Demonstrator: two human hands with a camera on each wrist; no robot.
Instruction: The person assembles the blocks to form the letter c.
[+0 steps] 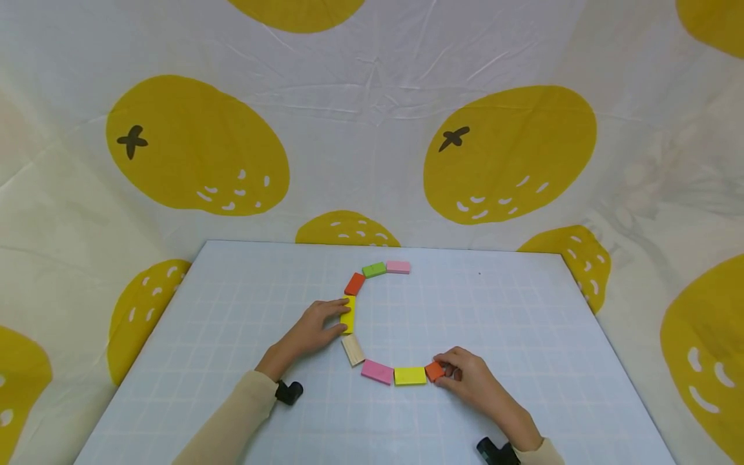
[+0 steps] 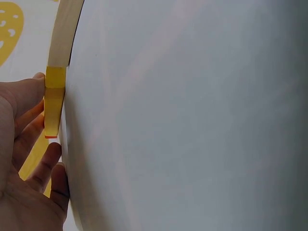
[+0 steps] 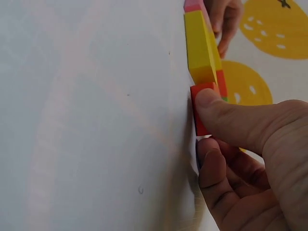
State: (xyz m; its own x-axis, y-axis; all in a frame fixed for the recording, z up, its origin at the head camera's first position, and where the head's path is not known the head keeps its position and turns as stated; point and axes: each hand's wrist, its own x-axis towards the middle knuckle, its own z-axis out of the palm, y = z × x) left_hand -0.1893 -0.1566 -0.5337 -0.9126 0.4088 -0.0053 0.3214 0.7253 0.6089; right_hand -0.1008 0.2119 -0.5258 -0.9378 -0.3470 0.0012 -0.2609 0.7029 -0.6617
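Note:
Small flat wooden blocks form a curve on the table. My left hand (image 1: 316, 328) rests its thumb and fingertips on a yellow block (image 1: 350, 321) on the curve's left side; the left wrist view shows the thumb (image 2: 33, 89) touching that block. At the curve's lower right end, my right hand (image 1: 472, 380) pinches an orange-red block (image 1: 433, 371) between thumb and fingers. This block lies against a second yellow block (image 1: 409, 376). In the right wrist view, the thumb (image 3: 216, 108) presses on the orange-red block's near face.
From the held yellow block, a red block (image 1: 354, 284), a green block (image 1: 374, 269) and a pale pink block (image 1: 398, 267) run upward. A bare-wood block (image 1: 352, 351) and a pink block (image 1: 377, 372) continue below. A white gridded table (image 1: 232, 278) lies beneath.

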